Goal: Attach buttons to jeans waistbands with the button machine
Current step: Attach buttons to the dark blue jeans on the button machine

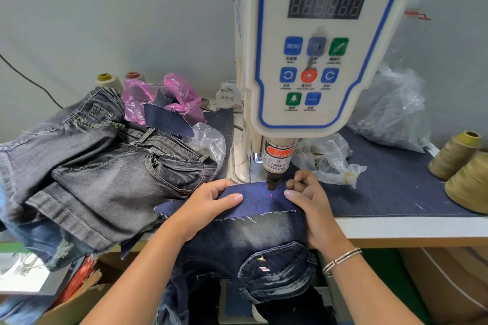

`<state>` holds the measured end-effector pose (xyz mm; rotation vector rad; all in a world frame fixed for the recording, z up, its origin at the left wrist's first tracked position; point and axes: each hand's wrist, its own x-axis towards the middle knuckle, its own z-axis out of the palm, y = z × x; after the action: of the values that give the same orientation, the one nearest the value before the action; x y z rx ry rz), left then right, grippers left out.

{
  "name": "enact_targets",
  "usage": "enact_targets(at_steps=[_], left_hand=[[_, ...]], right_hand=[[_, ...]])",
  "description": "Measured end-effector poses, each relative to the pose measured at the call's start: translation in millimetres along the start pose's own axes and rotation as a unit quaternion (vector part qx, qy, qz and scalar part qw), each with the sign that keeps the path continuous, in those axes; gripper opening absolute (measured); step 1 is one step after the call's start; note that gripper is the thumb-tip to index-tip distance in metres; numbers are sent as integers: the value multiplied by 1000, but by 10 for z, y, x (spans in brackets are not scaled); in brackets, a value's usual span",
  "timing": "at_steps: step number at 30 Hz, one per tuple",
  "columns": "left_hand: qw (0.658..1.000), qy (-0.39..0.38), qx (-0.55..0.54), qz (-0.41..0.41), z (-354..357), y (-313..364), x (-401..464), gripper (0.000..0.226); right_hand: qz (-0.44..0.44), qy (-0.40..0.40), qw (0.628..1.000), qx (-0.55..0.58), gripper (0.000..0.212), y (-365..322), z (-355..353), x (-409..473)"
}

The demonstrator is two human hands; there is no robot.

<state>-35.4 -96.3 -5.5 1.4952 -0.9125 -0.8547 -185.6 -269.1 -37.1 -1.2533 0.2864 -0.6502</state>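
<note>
The waistband (260,199) is dark blue denim, matt and finely woven, with a frayed lower edge showing loose white threads. The jeans (253,253) below it are faded denim with a pale, worn patch. The button machine (317,47) has a smooth, glossy cream plastic housing with blue trim and coloured buttons. The table (390,187) is covered in matt dark denim cloth. The pile of grey jeans (105,166) looks washed and rough-edged. The clear bags (393,111) are crinkled, shiny plastic film. The thread cones (459,158) look matt and fibrous. The bracelet (340,260) gleams like metal.
</note>
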Motion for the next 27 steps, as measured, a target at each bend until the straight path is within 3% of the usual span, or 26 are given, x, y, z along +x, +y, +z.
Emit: enact_targets(at_steps=[6,13,21,27], left_hand=[[1000,2,2,1,-3,-7,-1,39],[1000,2,1,0,4,-7,3,19],[1000,2,5,9,-12,-33,17,19],[1000,0,12,10,-19,-39,9,25]], right_hand=[[0,0,1000,-2,29,3,-2,3],[7,0,1000,5,30,11,0,7],[13,9,1000,-15,35,-28,28,-13],[18,11,1000,-4,27,-82,49,-26]])
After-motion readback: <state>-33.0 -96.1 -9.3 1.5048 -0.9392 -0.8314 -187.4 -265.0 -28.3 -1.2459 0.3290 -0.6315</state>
